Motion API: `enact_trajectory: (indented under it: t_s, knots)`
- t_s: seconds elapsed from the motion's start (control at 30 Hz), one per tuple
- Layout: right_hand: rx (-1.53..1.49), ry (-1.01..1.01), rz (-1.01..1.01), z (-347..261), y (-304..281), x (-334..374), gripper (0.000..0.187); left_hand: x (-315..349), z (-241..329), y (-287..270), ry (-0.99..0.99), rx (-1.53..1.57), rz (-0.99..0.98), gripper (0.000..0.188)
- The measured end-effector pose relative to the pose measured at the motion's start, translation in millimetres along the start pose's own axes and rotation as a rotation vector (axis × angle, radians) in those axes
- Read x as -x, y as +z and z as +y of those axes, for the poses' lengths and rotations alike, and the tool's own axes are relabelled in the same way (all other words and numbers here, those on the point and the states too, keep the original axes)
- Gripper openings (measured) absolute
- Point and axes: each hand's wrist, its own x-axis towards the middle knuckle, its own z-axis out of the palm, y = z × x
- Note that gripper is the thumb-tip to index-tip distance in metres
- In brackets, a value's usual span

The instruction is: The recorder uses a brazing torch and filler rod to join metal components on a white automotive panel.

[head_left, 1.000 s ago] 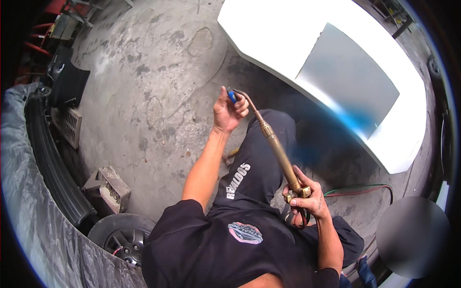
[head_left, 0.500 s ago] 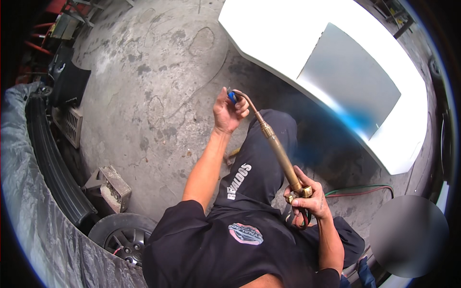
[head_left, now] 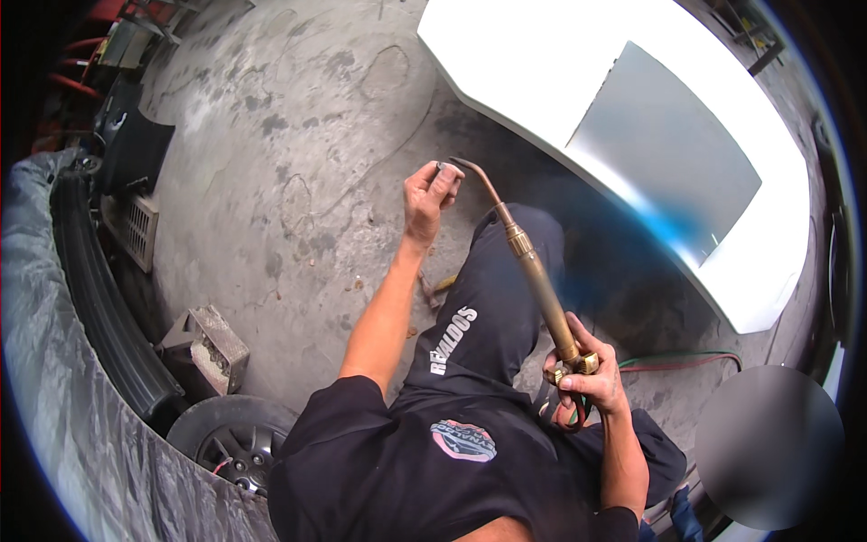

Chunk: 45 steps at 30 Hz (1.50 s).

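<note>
A brass gas torch point(head_left: 545, 298) with a bent, thin tip slants up and left across my raised knee. My right hand point(head_left: 591, 372) is closed round its lower end, beside the brass valve knobs. Just left of the torch tip, my left hand point(head_left: 432, 200) is closed with the thumb on top. It holds a small lighter point(head_left: 440, 165); only the dark metal end shows above the fingers, and its blue body is hidden now. A small gap separates the lighter from the tip. No flame shows at the tip.
A large white car panel point(head_left: 506, 72) with a grey patch stands at the upper right. Green and red hoses point(head_left: 677, 363) run along the floor at right. To the left are a concrete block point(head_left: 217, 350), a wheel point(head_left: 237, 438) and plastic-covered bodywork point(head_left: 54, 379).
My left hand has turned, so its thumb and fingers now cover the blue lighter body. The torch tip, earlier at the lighter, now stands slightly apart from it, to the right.
</note>
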Motion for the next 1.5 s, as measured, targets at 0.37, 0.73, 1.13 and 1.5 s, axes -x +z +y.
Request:
enact_trajectory:
  t_s: [0.37,0.73,1.13,1.5]
  knots:
    - [-0.024,-0.076,-0.053,4.8,-18.3,11.8,0.102,19.2,82.2,11.2,0.709,-0.722,0.046,0.013]
    - [0.0,-0.153,-0.159,0.0,-30.2,24.4,0.099,27.4,96.7,11.2,0.723,-0.578,0.024,0.025]
    - [0.138,-0.166,-0.187,-6.6,-23.2,24.9,0.098,8.3,56.0,-3.4,0.154,-0.018,-0.067,0.023]
    - [0.127,-0.19,-0.141,-0.7,-23.9,19.8,0.097,8.1,39.2,1.4,0.046,-0.109,-0.027,0.016]
